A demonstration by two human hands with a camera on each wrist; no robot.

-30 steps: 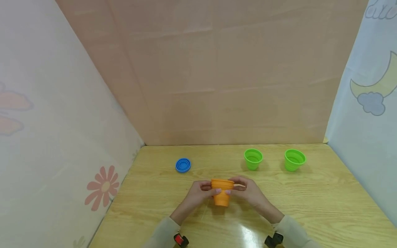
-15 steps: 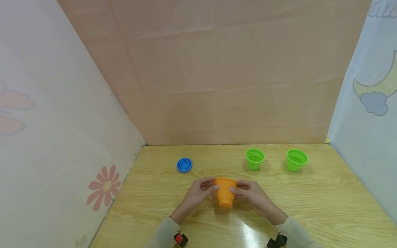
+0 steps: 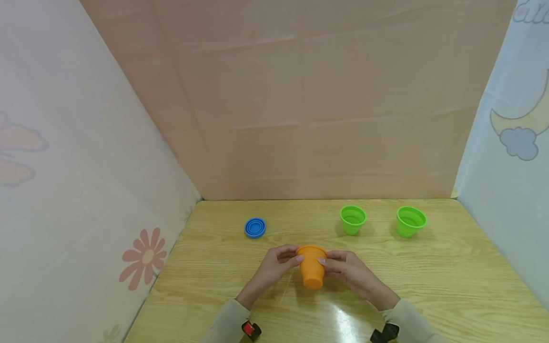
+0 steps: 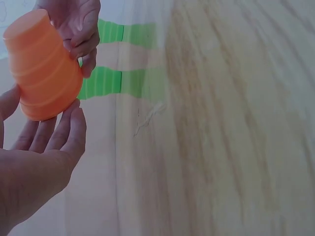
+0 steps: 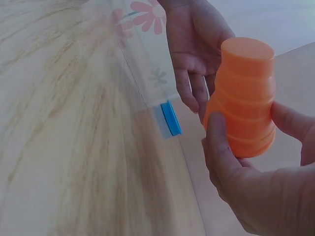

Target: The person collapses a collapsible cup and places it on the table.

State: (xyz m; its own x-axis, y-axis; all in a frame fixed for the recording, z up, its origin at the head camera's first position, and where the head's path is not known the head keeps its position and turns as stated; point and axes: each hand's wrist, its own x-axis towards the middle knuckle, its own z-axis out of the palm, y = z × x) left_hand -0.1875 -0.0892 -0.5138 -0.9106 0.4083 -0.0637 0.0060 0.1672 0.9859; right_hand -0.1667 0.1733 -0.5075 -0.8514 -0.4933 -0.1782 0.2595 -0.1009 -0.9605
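Between both hands is an orange collapsible cup (image 3: pixel 312 269), fully extended, its ringed wall bulging slightly. In the head view its rim is at the top and its base tips toward the camera. My left hand (image 3: pixel 279 262) grips the cup's left side near the rim, thumb in front and fingers behind. On the opposite side my right hand (image 3: pixel 349 269) pinches it the same way, thumb on the front wall. The left wrist view shows the cup's ridges and flat base (image 4: pixel 27 23). Its inside is hidden in every view.
Two green collapsible cups (image 3: pixel 353 220) (image 3: pixel 410 222) stand extended at the back right of the wooden table (image 3: pixel 214 267). A blue collapsed cup (image 3: pixel 255 228) lies flat at the back left. A brown panel (image 3: pixel 300 119) rises behind the table, with pale walls at both sides.
Over the last second both hands have shifted the orange cup slightly right in the head view and tipped its base more toward the camera. The other cups stay put on the table.
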